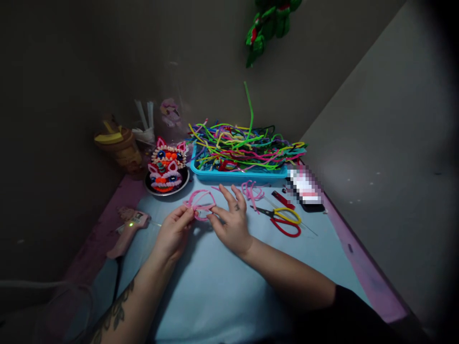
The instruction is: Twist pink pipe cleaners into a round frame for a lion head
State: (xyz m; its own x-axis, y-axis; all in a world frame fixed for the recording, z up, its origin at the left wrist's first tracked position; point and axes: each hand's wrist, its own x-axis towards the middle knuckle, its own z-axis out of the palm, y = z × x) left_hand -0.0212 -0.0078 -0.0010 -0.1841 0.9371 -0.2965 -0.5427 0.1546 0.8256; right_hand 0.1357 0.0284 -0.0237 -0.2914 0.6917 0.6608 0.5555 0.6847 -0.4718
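My left hand (174, 231) and my right hand (232, 221) meet over the light blue table top (215, 277), both pinching a looped pink pipe cleaner shape (199, 203). The left fingers are closed on its left side. The right thumb and forefinger pinch its right end while the other right fingers stretch out. Loose pink pipe cleaner pieces (253, 191) lie just right of my right hand.
A blue tray (233, 175) heaped with coloured pipe cleaners stands at the back. A pipe cleaner lion head (166, 169) sits on a dark plate. Scissors (283, 220) with red and yellow handles lie to the right, a pink glue gun (129, 227) to the left, cups at back left.
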